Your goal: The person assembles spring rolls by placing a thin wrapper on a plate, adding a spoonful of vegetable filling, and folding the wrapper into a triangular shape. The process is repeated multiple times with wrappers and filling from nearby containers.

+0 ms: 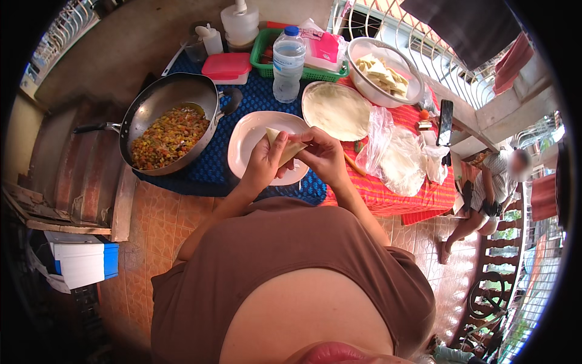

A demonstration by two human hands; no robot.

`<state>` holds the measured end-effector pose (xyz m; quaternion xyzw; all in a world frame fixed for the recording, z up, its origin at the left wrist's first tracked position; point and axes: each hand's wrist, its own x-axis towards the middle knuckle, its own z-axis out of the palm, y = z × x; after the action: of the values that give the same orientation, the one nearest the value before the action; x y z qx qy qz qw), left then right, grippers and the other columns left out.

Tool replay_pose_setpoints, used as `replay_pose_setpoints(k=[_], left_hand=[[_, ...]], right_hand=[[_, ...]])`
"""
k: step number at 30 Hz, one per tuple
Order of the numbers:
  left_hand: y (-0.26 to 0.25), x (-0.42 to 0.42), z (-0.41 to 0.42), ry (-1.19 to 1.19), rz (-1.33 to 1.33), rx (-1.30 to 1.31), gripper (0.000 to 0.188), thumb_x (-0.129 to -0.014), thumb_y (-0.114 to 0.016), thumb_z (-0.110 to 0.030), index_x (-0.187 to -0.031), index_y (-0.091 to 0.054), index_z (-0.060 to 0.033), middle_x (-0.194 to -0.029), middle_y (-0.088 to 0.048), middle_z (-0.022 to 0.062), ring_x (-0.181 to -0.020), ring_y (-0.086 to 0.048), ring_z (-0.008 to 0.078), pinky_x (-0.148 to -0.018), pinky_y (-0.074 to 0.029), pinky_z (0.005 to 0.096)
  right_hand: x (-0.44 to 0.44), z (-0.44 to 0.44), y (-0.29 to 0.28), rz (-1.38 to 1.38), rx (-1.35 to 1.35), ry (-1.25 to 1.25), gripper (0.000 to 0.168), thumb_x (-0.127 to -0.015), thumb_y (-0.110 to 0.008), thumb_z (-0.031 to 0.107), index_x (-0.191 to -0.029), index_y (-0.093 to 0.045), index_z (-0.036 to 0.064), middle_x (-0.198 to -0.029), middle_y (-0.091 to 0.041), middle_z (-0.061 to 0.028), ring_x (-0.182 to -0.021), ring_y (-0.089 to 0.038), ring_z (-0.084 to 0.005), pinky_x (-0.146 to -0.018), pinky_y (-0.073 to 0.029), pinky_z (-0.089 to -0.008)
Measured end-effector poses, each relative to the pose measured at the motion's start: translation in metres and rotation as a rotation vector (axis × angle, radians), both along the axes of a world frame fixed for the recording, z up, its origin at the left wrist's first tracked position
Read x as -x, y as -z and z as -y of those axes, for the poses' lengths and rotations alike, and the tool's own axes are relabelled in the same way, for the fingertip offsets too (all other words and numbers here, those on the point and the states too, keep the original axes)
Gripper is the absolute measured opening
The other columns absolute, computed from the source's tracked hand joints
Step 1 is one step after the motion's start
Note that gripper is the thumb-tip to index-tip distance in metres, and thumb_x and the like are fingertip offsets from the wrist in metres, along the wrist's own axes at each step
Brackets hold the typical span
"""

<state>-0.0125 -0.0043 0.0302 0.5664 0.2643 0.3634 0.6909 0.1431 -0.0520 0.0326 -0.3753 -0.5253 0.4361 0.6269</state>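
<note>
Above a pale oval plate (241,141), a folded triangular pastry wrapper (291,150) is held up between my two hands. My left hand (263,159) grips its left side, with the thumb laid along the front. The fingertips of my right hand (325,157) pinch its right edge. Whether filling is inside the fold cannot be seen. Left of the plate stands a wok (168,84) with diced, cooked vegetable filling (170,136). Flat round wrappers (336,111) are stacked beyond my right hand. A clear plastic bowl (413,73) holds folded triangular pastries (382,75).
A capped water bottle (288,73) stands behind the plate, before a green basket (313,74). A red-lidded container (226,67) sits nearby. Plastic bags (402,159) and a propped phone (444,123) occupy the right side. Farther right, a person (493,182) sits by the railing.
</note>
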Motion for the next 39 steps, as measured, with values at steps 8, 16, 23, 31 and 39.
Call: replay_pose_setpoints(k=[8,16,23,31,39], left_hand=[[0.011,-0.002,0.003,0.035,0.022,0.109,0.045,-0.101,-0.038,-0.046,-0.098,-0.057,-0.0056,-0.062,-0.053,0.0005,-0.043,-0.044,0.0050,-0.036,-0.031,0.0189],[0.004,0.009,-0.005,0.069,0.097,0.181,0.046,-0.101,-0.037,-0.049,-0.108,-0.053,-0.0068,-0.068,-0.054,0.0019,-0.047,-0.045,0.0046,-0.038,-0.033,0.0182],[0.000,0.017,-0.018,0.199,0.128,0.126,0.045,-0.100,-0.039,-0.048,-0.106,-0.053,-0.0058,-0.062,-0.053,0.0020,-0.045,-0.045,0.0040,-0.036,-0.030,0.0172],[-0.006,0.033,-0.023,0.064,0.068,0.172,0.044,-0.099,-0.051,-0.034,-0.127,-0.033,-0.0052,-0.077,-0.061,0.0081,-0.050,-0.053,0.0081,-0.044,-0.042,0.0205],[0.007,0.045,-0.037,0.075,-0.028,-0.126,0.043,-0.090,-0.057,-0.001,-0.129,-0.039,-0.0035,-0.097,-0.063,0.0072,-0.080,-0.060,0.0090,-0.072,-0.050,0.0233]], right_hand=[[-0.007,0.007,0.006,0.201,-0.023,0.016,0.028,-0.082,-0.064,-0.007,-0.109,-0.065,-0.001,-0.094,-0.060,-0.0062,-0.087,-0.065,-0.0166,-0.078,-0.054,-0.0279],[0.009,0.004,-0.007,0.025,0.086,-0.264,0.043,-0.088,-0.056,-0.006,-0.130,-0.053,0.000,-0.124,-0.058,-0.0119,-0.096,-0.065,-0.0182,-0.085,-0.054,-0.0319],[0.022,-0.010,-0.008,-0.068,0.040,-0.103,0.029,-0.089,-0.055,-0.006,-0.116,-0.064,-0.001,-0.128,-0.058,-0.0150,-0.097,-0.064,-0.0137,-0.080,-0.054,-0.0257],[0.045,-0.019,-0.007,-0.134,0.097,0.165,0.020,-0.088,-0.057,-0.006,-0.107,-0.053,-0.001,-0.125,-0.058,-0.0201,-0.100,-0.062,-0.0151,-0.083,-0.053,-0.0280],[0.046,-0.028,0.007,-0.152,0.146,0.102,0.038,-0.083,-0.060,-0.009,-0.115,-0.041,0.003,-0.122,-0.058,-0.0177,-0.110,-0.057,-0.0176,-0.091,-0.048,-0.0291]])
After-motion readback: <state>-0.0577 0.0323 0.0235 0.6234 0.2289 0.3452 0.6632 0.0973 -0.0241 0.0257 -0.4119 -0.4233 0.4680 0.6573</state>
